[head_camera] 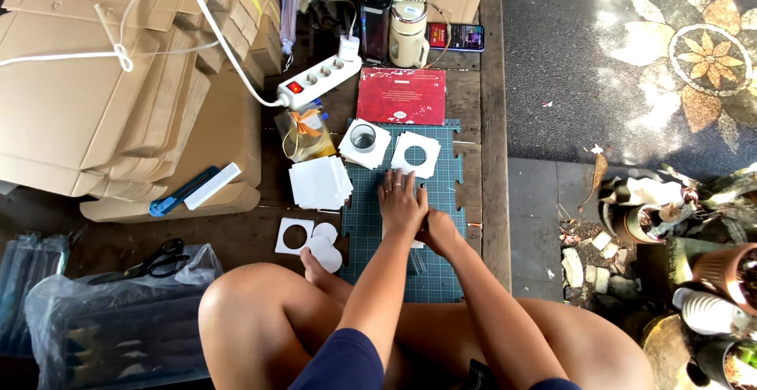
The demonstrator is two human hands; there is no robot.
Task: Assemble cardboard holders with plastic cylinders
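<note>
My left hand (400,203) lies flat, fingers spread, on a white card piece on the green cutting mat (441,189). My right hand (438,232) is curled just beside it, closed on something small at the card's edge; what it holds is hidden. A stack of white square cards (319,182) lies left of the mat. Two white squares sit at the mat's far end, one with a round hole (415,153), one with a roll of tape (363,138) on it. A holed square (294,235) and round cut-outs (325,250) lie near my knee.
Flat cardboard boxes (102,82) are piled at the left, with a blue knife (183,191) on them. A power strip (319,81), red booklet (401,96), mug (408,31) and phone (456,37) sit beyond the mat. Scissors (154,261) lie on plastic bags. Plant pots (725,279) stand on the right.
</note>
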